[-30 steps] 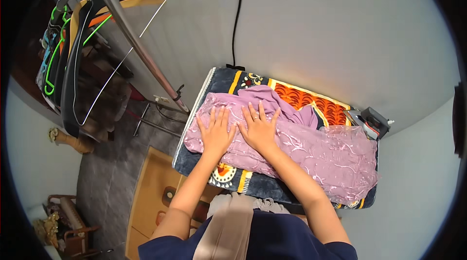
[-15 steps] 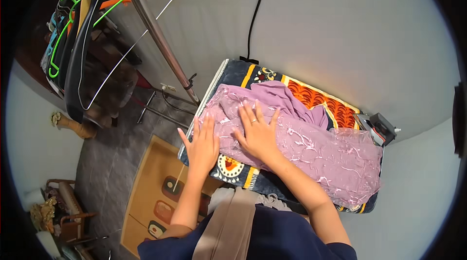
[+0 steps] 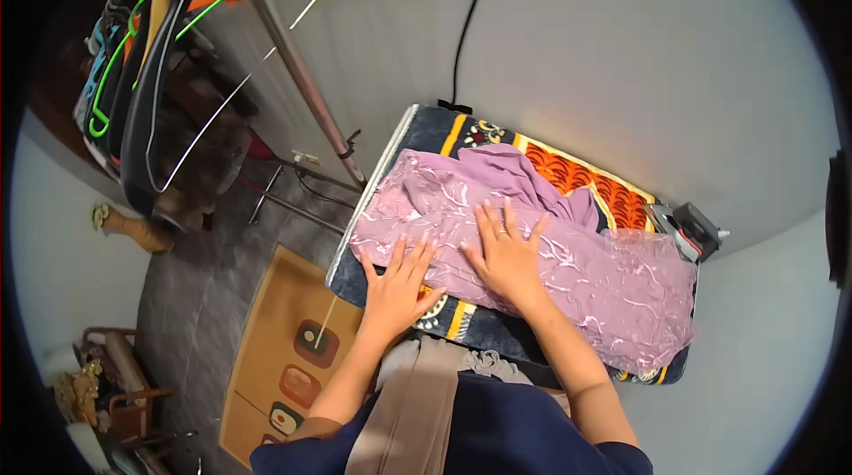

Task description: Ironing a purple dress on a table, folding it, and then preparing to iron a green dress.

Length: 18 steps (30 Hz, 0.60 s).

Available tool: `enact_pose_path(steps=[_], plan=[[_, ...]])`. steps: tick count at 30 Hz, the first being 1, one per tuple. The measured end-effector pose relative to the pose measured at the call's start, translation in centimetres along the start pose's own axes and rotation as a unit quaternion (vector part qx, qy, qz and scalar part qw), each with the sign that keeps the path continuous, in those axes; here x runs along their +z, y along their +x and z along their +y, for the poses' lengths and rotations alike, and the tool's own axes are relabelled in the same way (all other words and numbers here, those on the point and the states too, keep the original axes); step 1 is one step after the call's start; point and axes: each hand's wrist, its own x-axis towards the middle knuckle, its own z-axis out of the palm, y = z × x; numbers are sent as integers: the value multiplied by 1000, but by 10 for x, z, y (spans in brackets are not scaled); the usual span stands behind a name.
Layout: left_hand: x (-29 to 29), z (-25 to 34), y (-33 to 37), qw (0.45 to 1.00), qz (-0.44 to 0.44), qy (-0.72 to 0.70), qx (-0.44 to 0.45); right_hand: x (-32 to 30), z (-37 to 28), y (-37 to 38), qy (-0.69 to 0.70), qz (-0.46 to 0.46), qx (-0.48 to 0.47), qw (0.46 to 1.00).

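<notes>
A pinkish-purple garment point(image 3: 577, 275) with shiny embroidered sheer fabric lies spread lengthwise over a padded ironing surface point(image 3: 426, 124) covered in a dark patterned blanket. Plain purple cloth point(image 3: 510, 173) bunches along its far side. My left hand point(image 3: 399, 284) rests flat on the garment's near left edge, fingers spread. Farther right, my right hand point(image 3: 508, 253) presses on the middle of the fabric, fingers also apart, a ring on one finger. Neither hand grips anything. An iron point(image 3: 697, 231) sits at the far right corner of the surface, beside the garment.
At the upper left, several hangers point(image 3: 142, 93) hang from a rack with a metal pole point(image 3: 302, 75). A tan patterned rug point(image 3: 266, 333) covers the floor to the left. A wooden chair point(image 3: 129, 386) stands at the lower left. A black cable point(image 3: 461, 40) runs down the wall.
Both hands have slid toward me and to the right over the garment, the left now at its near edge. Its left end lies flatter and more spread.
</notes>
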Motion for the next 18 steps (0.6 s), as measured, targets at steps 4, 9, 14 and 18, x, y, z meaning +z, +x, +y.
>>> enact_pose_path(steps=[4,9,14,18], plan=[[7,15,22,999,-3,12,49,14,32,-14,14,42,-17,999],[28,20,36,997,-39,13,60,8,41,-25,-43,99,31,994],[29,23,35,998,-42,20,49,-3,43,-48,-23,57,67,996],[2,40,41,997,-70,4,32,-27,52,-76,-43,59,113,991]])
